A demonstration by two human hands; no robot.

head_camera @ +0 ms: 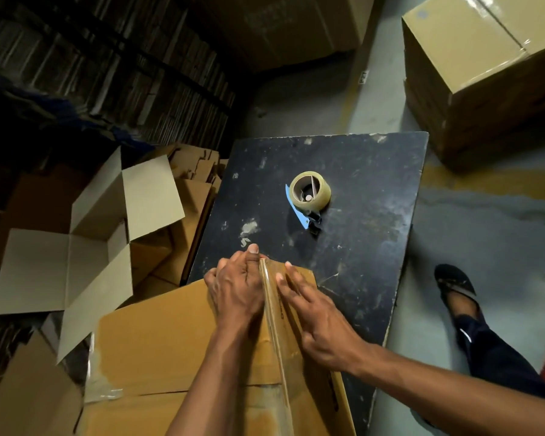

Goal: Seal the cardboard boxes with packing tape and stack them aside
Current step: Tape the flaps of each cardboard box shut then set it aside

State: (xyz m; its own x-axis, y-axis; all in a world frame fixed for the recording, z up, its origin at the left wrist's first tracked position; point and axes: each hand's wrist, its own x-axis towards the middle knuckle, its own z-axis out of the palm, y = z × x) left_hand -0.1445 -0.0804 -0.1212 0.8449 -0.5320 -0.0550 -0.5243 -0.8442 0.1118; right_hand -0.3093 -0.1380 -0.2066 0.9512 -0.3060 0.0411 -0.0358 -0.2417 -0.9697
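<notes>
Dim warehouse floor, flattened cartons stacked along the back wall. Far left, an empty pale-lined cardboard box (85,247) sits with all its flaps splayed, waiting its turn. Next, over the near left corner of the scuffed black tabletop (368,247), lies the brown cardboard box (170,341) being sealed, a strip of clear packing tape (272,309) running along its centre seam. The left hand (236,291) is curled over the far end of that seam, fingertips hooked round the box edge. Just right of the tape, the right hand (315,319) lies flat, fingers spread, holding nothing. Good sealing here means rubbing outward from the seam so no bubbles stay. Mid-table, the clear tape roll on its blue dispenser (309,196) rests unheld. Top right, a sealed brown box (485,73) stands on the floor.
</notes>
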